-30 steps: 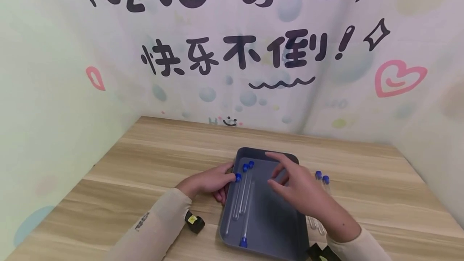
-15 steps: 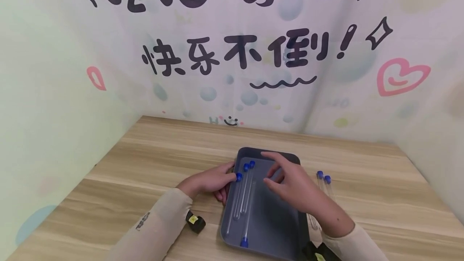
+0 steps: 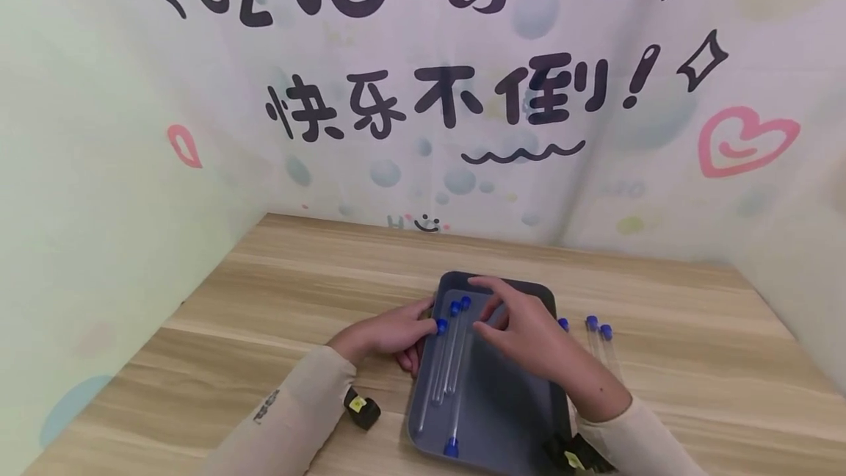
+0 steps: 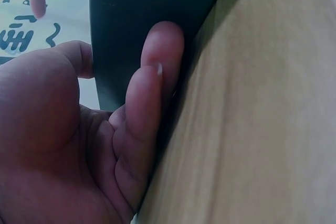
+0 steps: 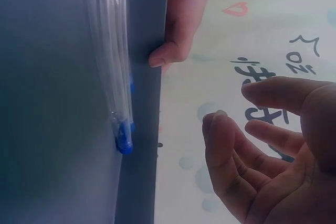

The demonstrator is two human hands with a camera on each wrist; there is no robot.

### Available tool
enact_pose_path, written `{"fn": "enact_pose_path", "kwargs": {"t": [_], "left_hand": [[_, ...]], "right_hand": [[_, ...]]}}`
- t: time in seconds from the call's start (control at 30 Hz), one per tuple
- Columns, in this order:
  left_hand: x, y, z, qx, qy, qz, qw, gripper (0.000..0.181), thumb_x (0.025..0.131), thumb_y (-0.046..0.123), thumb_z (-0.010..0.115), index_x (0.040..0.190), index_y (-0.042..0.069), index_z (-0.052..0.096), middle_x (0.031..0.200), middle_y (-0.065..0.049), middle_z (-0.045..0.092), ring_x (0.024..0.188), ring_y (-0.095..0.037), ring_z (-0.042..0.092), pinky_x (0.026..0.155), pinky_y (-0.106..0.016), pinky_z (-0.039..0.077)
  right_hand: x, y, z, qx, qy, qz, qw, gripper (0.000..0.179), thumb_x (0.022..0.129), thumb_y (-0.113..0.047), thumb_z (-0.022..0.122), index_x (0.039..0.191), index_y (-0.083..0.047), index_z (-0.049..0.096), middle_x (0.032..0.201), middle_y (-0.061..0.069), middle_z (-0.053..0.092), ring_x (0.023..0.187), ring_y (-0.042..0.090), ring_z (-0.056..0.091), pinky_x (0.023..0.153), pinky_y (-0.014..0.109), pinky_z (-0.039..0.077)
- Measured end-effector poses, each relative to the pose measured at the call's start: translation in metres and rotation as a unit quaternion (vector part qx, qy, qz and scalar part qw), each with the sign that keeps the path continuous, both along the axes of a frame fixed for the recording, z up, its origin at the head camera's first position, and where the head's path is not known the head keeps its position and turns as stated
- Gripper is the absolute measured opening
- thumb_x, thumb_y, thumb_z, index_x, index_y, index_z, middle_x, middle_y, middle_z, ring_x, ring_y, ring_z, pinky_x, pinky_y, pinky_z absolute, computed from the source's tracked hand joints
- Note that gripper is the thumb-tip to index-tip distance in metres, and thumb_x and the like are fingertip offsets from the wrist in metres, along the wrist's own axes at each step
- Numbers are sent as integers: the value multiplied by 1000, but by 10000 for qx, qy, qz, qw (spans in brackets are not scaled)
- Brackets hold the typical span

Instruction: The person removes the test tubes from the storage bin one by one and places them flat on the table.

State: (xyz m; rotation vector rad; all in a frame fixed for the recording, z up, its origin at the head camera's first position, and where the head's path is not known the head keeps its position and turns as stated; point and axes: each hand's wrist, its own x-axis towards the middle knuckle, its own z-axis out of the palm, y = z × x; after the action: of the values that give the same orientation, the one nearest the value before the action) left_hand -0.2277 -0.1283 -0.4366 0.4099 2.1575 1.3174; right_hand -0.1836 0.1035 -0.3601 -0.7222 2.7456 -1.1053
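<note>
A dark grey tray [image 3: 509, 417] lies on the table, with several clear test tubes [image 3: 456, 358] with blue caps along its left side. One of these tubes has its blue cap [image 3: 452, 447] toward the near end. My left hand [image 3: 390, 329] holds the tray's left edge. Its thumb is at the rim, and its fingers [image 4: 144, 95] press against the outer wall in the left wrist view. Above the tray hovers my right hand [image 3: 529, 333], its fingers loosely bent and apart. Nothing is between its thumb and fingertips in the right wrist view.
More blue-capped test tubes [image 3: 599, 344] lie on the wooden table [image 3: 317, 270] right of the tray, partly hidden by the right forearm. A black strap mount [image 3: 362, 410] sits on the left wrist. A printed cloth backdrop [image 3: 370, 175] stands behind the table.
My right hand has drifted slightly left over the tray, and another blue cap now shows right of the tray beyond it. The left hand keeps its hold; the tubes inside stay put.
</note>
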Motion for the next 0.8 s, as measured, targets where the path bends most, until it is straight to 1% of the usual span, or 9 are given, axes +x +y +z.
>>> {"fn": "enact_pose_path", "kwargs": {"t": [0.3,0.5,0.63,0.8], "left_hand": [[2,1,0,32,32,9,10000,60,99,27,40,153,22,15,60,-13,63,47,-21,64,43,-28,51],[0,-2,-1,-6,53,-5,10000,60,99,27,40,153,21,16,61,-13,64,47,-21,64,43,-27,52],[0,-1,-2,0,48,-11,10000,59,98,27,40,153,20,18,62,-14,65,48,-22,64,43,-28,52],[-1,0,-2,6,17,-5,10000,61,98,27,41,153,20,16,63,-14,66,48,-22,65,43,-28,52]], "right_hand": [[-5,-1,-11,64,-143,32,9999,61,89,-15,66,143,-22,39,92,2,60,57,13,59,49,26,51],[-8,-5,-22,67,-229,65,9997,60,88,-12,66,142,-20,40,89,3,61,54,13,58,48,26,51],[-8,-8,-28,129,-278,24,9995,60,88,-12,67,141,-19,40,87,2,61,51,13,57,47,26,51],[-10,-9,-34,183,-353,-37,9992,61,87,-11,67,142,-19,40,87,1,61,50,13,57,47,27,50]]}}
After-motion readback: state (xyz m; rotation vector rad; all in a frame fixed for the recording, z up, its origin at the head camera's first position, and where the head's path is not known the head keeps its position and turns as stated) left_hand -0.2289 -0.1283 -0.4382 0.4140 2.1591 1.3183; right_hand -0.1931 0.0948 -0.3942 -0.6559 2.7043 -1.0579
